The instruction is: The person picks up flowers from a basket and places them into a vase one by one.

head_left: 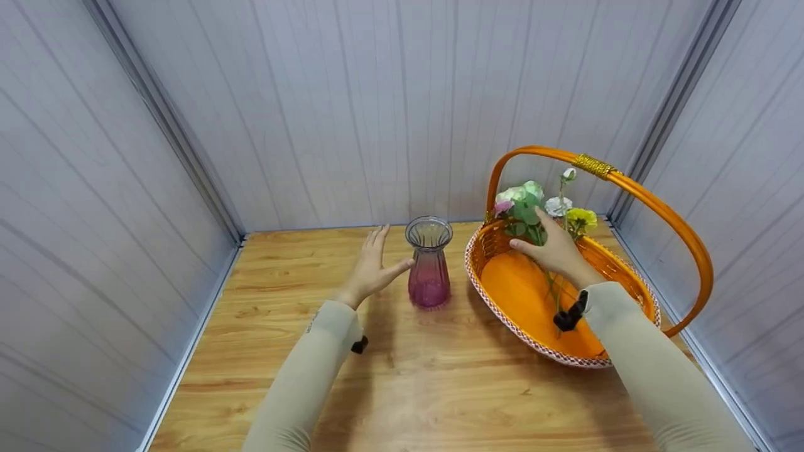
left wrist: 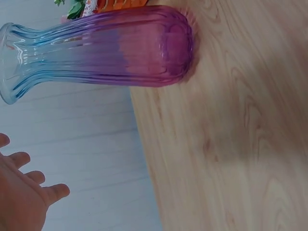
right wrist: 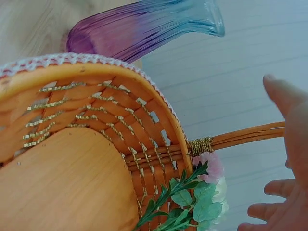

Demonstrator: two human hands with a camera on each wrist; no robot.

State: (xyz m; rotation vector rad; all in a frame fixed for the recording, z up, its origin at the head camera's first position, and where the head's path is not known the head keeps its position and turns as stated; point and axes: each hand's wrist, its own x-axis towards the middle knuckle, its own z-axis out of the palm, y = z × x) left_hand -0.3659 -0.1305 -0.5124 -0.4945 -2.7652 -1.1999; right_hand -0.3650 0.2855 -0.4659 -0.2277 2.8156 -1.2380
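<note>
An upright glass vase (head_left: 429, 267), clear bluish at its flared mouth and pink-purple at the base, stands on the wooden table. Just left of it my left hand (head_left: 372, 267) is spread, thumb toward the vase and fingers pointing away, holding nothing. My right hand (head_left: 556, 248) reaches over an orange woven basket (head_left: 502, 276), thumb and fingers apart. Beneath and beyond that hand, flowers with pale green, pink, white and yellow heads lean on the basket's far rim, among them a yellow flower (head_left: 581, 218). In the right wrist view green leaves (right wrist: 204, 202) lie below the spread right hand.
The basket's tall arched handle (head_left: 666, 216) rises over its right side. A ribbed pale wall (head_left: 314, 113) closes off the table's back, with side walls left and right. Wooden tabletop (head_left: 270, 351) stretches in front and to the left.
</note>
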